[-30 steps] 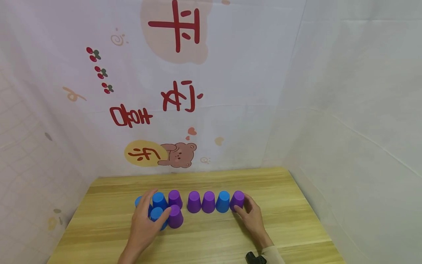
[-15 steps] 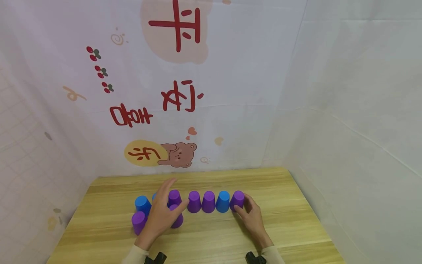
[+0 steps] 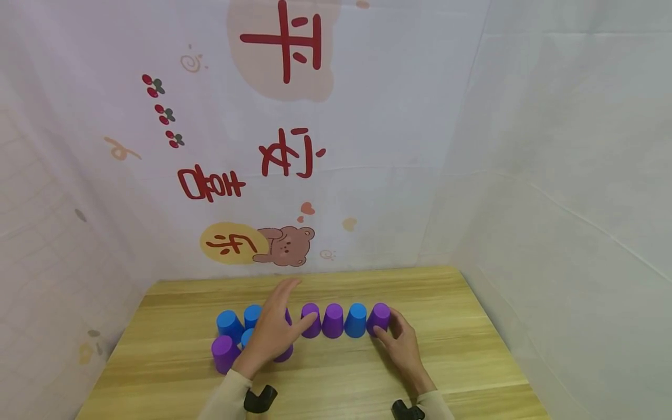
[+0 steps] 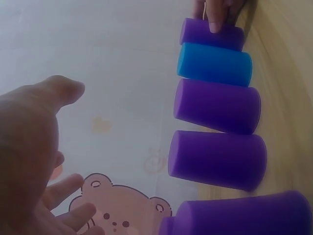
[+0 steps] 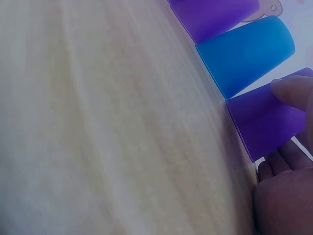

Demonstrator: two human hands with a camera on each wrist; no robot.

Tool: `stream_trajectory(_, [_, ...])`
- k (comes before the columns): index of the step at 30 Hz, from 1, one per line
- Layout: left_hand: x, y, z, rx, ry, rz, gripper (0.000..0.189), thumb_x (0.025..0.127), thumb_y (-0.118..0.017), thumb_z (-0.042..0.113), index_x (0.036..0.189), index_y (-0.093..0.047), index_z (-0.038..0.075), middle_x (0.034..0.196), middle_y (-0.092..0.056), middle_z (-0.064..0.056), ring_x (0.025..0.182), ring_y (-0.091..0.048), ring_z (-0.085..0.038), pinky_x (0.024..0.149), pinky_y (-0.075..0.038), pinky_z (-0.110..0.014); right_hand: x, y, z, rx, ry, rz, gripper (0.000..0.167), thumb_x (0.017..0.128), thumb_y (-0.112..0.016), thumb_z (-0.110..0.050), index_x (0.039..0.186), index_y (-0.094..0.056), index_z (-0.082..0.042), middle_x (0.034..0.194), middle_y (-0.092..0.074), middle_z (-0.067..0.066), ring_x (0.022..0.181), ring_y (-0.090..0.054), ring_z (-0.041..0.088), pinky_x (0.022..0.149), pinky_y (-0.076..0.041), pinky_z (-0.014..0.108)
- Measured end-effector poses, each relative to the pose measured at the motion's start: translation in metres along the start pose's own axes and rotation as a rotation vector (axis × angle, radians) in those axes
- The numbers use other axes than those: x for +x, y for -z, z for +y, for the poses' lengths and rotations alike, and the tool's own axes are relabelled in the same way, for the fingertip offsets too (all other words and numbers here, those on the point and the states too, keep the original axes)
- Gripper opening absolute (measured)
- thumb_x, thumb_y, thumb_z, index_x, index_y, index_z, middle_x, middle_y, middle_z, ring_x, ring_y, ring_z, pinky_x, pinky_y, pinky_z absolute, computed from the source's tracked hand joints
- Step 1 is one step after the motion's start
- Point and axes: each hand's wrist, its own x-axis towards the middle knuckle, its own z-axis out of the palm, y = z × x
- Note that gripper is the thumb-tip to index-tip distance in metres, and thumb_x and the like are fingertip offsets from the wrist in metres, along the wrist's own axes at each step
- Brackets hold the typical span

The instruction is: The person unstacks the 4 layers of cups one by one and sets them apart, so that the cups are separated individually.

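Note:
All the cups stand upside down on the table. My right hand (image 3: 403,344) grips the purple cup (image 3: 380,317) at the right end of a row, thumb on its near side and fingers behind it. To its left in that row come a blue cup (image 3: 356,321) and two purple cups (image 3: 333,322). With fingers spread, my left hand (image 3: 273,329) hovers over the left group and holds nothing; its thumb crosses in front of the row's leftmost purple cup (image 4: 217,159). Partly hidden under this hand are a blue cup (image 3: 246,337) and a purple cup (image 3: 284,353).
Further left stand a purple cup (image 3: 224,354) and two blue cups (image 3: 229,326). Behind the wooden table (image 3: 367,385) hangs a white cloth (image 3: 388,175) with red characters and a printed bear. Cloth also flanks both sides.
My left hand has moved right across the left group, from its left cups to the start of the row, uncovering the leftmost purple and blue cups. My right hand stays on its cup.

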Motion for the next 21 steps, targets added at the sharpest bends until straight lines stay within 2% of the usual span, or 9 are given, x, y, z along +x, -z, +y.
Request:
stream_trajectory(7, [0.013,-0.008,0.004,0.037,-0.013,-0.088,0.08,0.099,-0.089,0.036,0.167,-0.052,0.013,0.175,-0.05,-0.017,0.162,-0.048,-0.045,0.129,-0.043,-0.075,0.001,0.0,-0.001,-0.004,-0.004,0.0,0.062,0.1,-0.085,-0.007,0.156,-0.061,-0.004,0.162,-0.065,0.022,0.16,-0.055,0.034,0.122,-0.04,0.009])
stream_trajectory(14, [0.019,-0.019,0.006,-0.002,0.025,-0.18,0.08,0.1,-0.086,0.041,0.167,-0.051,0.015,0.177,-0.047,-0.016,0.163,-0.047,-0.044,0.129,-0.045,-0.074,0.001,0.0,-0.001,-0.004,-0.002,0.002,0.062,0.1,-0.085,-0.007,0.157,-0.061,-0.004,0.161,-0.064,0.025,0.16,-0.054,0.039,0.122,-0.04,0.01])
stream_trajectory(21, [0.022,-0.026,0.007,0.044,0.049,-0.233,0.077,0.098,-0.09,0.035,0.164,-0.056,0.012,0.172,-0.053,-0.018,0.157,-0.054,-0.047,0.125,-0.05,-0.072,0.0,0.0,-0.001,-0.022,-0.007,0.005,0.063,0.1,-0.086,-0.008,0.157,-0.061,-0.004,0.161,-0.064,0.025,0.16,-0.056,0.037,0.122,-0.04,0.009])
